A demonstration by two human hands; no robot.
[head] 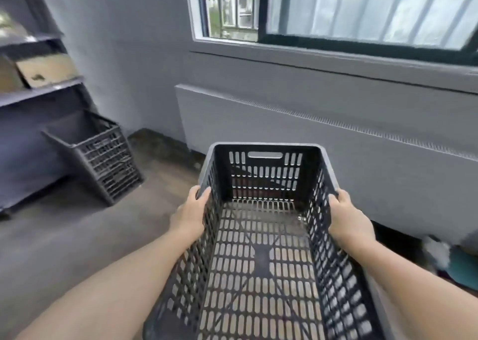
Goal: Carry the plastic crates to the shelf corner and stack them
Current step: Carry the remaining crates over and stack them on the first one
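Note:
I hold an empty black slotted plastic crate (261, 249) out in front of me, above the floor. My left hand (192, 214) grips its left rim, fingers curled over the edge. My right hand (348, 218) grips the right rim the same way. At the left, a stack of like black crates (103, 158) stands on the floor against the dark shelf unit (31, 93), in the corner by the wall. The stack's top crate is open and looks empty.
The shelf unit holds cardboard boxes (44, 73). A long white radiator cover (336, 143) runs under the window (336, 11) on the right wall. Brown floor (77, 236) lies between me and the stack. A blurred teal and white object (450, 259) sits low right.

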